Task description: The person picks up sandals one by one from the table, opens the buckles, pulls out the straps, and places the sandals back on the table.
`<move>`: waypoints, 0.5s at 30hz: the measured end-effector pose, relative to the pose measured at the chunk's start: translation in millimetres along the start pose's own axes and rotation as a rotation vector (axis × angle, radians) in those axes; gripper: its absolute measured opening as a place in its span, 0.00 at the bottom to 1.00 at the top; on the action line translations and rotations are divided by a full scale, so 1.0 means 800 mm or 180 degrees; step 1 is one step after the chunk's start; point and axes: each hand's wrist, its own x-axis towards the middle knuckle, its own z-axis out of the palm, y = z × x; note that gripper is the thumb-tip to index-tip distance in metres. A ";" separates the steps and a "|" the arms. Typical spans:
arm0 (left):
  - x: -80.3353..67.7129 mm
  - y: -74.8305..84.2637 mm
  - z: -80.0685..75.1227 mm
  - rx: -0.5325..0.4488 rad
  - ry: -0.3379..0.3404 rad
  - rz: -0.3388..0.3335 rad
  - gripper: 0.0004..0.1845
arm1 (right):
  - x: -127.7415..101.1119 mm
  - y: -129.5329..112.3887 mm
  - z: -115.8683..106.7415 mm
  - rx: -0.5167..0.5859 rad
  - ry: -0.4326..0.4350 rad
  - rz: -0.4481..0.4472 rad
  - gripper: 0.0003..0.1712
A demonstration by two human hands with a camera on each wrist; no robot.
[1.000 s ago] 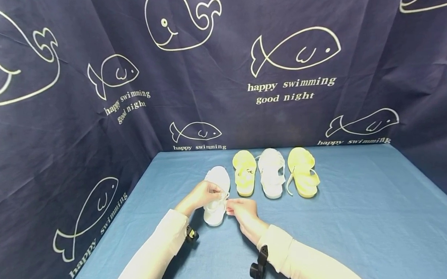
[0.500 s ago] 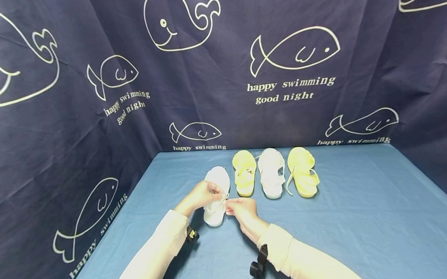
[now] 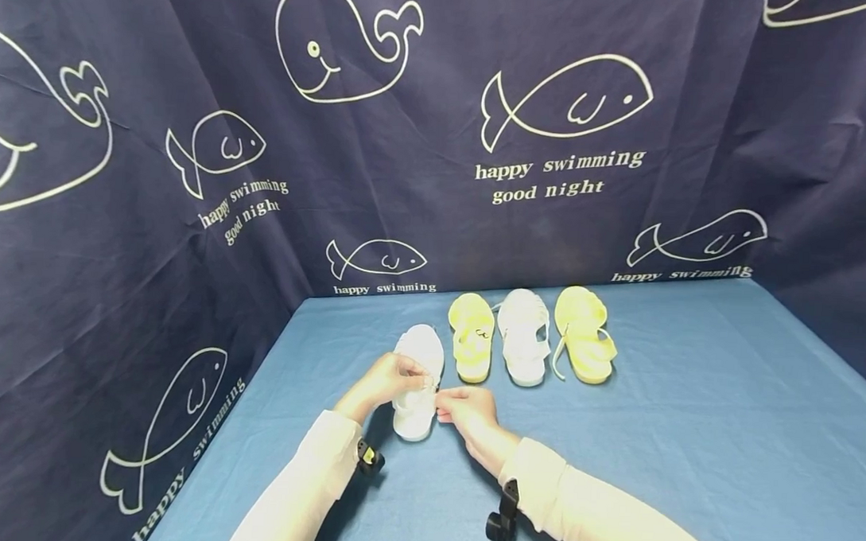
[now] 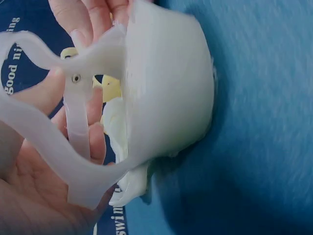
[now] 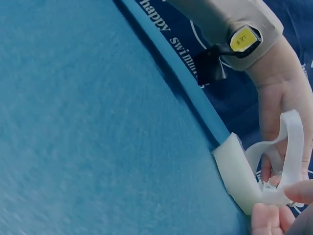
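A white sandal (image 3: 413,425) stands toe-away on the blue cloth, at the left end of a group of sandals. My left hand (image 3: 389,380) reaches over its middle and pinches the thin ankle strap (image 4: 76,122) between thumb and fingers. From the sandal's right side, my right hand (image 3: 471,411) pinches the strap's side piece with thumb and fingertips. A small metal rivet (image 4: 76,78) shows on the strap in the left wrist view, right by the left thumb. In the right wrist view, the right fingers (image 5: 266,218) are at the sandal's side, partly cut off by the frame.
To the right stand a yellow sandal (image 3: 471,359), another white sandal (image 3: 523,365) and a second yellow sandal (image 3: 590,363) with its strap hanging loose. Dark blue printed curtains (image 3: 549,235) rise behind and at the left of the cloth-covered table (image 3: 686,407).
Both hands keep their places at the white sandal, with only small finger movements. The bit of strap between them shows less than before. The head view has shifted slightly.
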 end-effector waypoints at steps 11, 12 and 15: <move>0.003 -0.001 0.004 -0.0098 0.0061 0.0007 0.08 | 0.004 0.003 0.003 0.0267 0.0057 0.0001 0.12; 0.003 -0.001 0.004 -0.0082 0.0037 0.0042 0.08 | 0.006 0.002 0.003 0.0281 0.0055 -0.0004 0.12; 0.003 -0.002 0.002 -0.0058 0.0005 0.0072 0.08 | 0.010 0.001 0.003 0.0321 0.0032 0.0032 0.12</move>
